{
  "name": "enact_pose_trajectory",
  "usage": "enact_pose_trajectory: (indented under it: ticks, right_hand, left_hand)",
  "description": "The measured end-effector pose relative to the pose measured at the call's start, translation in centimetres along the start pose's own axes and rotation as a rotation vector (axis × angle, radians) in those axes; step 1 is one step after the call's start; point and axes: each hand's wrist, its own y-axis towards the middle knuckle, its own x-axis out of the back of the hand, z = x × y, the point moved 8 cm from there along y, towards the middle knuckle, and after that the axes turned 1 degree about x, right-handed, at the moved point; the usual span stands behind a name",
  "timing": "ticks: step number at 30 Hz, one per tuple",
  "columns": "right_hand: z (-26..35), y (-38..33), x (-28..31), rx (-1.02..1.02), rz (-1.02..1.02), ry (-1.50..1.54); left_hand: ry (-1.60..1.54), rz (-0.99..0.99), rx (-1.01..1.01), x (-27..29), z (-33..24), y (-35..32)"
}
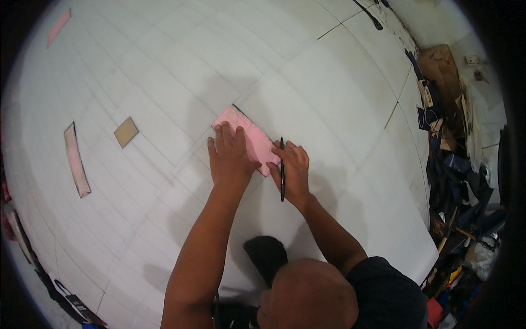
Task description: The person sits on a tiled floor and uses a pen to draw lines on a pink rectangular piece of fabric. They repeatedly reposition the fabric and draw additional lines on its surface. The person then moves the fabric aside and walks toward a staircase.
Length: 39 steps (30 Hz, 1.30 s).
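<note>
A pink rectangular piece [253, 137] lies slanted on a large white sheet [148, 219] ruled with thin grey lines. My left hand [230, 156] rests flat on the piece, its fingers spread over the upper left part. At the lower right end, my right hand [296, 170] touches the piece with thumb and fingertips. A slim black pen [282, 183] is held in that hand, pointing away from me. A dark strip shows along the pink piece's far edge.
Left of my hands lie a tan diamond-shaped piece [126, 132] and a long pink strip [76, 162]. Another pink strip [59, 27] lies far left. Dark fabric scraps [457, 181] and brown cardboard [441, 66] are heaped along the right wall. A dark-covered foot [266, 257] is near me.
</note>
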Motion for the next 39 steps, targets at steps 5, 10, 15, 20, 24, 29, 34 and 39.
enact_pose_trajectory:
  ticks: [5, 10, 15, 20, 24, 29, 34, 39]
  right_hand:
    - [-0.3, 4.3, 2.3, -0.054, -0.104, 0.279]
    - [0.0, 10.6, -0.7, -0.03, -0.015, 0.448]
    - [1.5, 14.2, -2.6, 0.035, 0.082, 0.432]
    - [1.3, 14.6, -3.7, 0.069, 0.157, 0.415]
    - [1.4, 14.6, -4.2, 0.095, 0.211, 0.437]
    - [2.4, 13.1, -2.6, 0.315, 0.187, 0.276]
    - [0.2, 7.2, 1.3, 0.29, 0.241, 0.201]
    - [-1.8, 2.3, 4.0, 0.112, 0.34, 0.186]
  left_hand:
    - [0.03, 0.078, 0.025, -0.9, -0.1, 1.0]
    - [0.024, 0.069, 0.026, -0.8, -0.5, 1.1]
    - [0.089, 0.069, 0.013, -0.5, -0.6, 1.3]
    - [0.099, 0.078, 0.013, -0.6, -0.6, 1.3]
    - [0.112, 0.094, 0.022, -0.7, -0.6, 1.3]
    - [0.103, 0.111, 0.038, -0.4, -0.4, 1.3]
    - [0.123, 0.097, 0.037, -1.0, -0.8, 1.3]
    - [0.129, 0.134, 0.065, -0.6, -0.3, 1.3]
